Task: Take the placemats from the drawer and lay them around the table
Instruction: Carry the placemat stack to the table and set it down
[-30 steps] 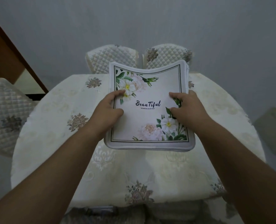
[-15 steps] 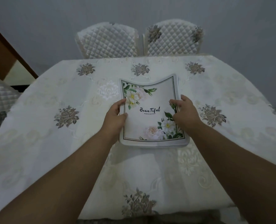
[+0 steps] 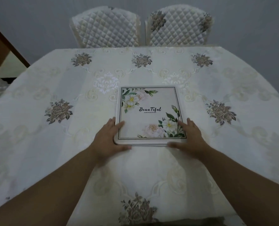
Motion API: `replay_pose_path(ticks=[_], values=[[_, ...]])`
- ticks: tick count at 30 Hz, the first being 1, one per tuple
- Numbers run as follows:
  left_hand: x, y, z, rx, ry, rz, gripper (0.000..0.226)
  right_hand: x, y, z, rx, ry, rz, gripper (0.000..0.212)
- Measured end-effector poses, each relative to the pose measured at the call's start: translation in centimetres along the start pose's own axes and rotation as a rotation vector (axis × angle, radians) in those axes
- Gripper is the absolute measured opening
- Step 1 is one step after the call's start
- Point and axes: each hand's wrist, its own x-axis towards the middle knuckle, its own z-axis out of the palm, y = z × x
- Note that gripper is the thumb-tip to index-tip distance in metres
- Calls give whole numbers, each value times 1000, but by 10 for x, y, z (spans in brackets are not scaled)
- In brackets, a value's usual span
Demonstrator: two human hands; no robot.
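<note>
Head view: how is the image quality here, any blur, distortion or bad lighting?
Head view: dim, flat, bluish light, no glare; wide-angle bending bows the table edges; stack of placemats sharp, its print readable; left hand and right hand slightly soft.

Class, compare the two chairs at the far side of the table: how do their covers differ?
The left chair has a plain quilted cover; the right chair has flower patches at both top corners. The left chair's quilting looks finer, the right chair's diamonds bolder. Both are cream, quilted, upright and side by side behind the table.
</note>
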Motion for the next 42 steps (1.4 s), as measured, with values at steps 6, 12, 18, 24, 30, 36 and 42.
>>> replay_pose_path(ticks=[6, 12, 18, 24, 30, 36, 42], values=[[-7, -10, 15, 28, 201, 129, 96, -3, 15, 9, -38, 87, -83, 116], [-9, -14, 19, -9, 252, 134, 82, -6, 14, 13, -8, 143, -101, 105], [-4, -19, 27, 60, 296, 116, 73, 6, 10, 15, -134, 98, -19, 100], [-2, -25, 31, 83, 324, 143, 66, 8, 5, 19, -168, 117, 38, 88], [0, -28, 33, 107, 343, 138, 60, 9, 8, 26, -153, 230, 40, 80], [0, -26, 35, 85, 403, 135, 54, 5, 7, 39, -198, 350, 25, 72], [2, -30, 37, 198, 429, 184, 46, -2, 9, 50, -237, 369, 20, 70]])
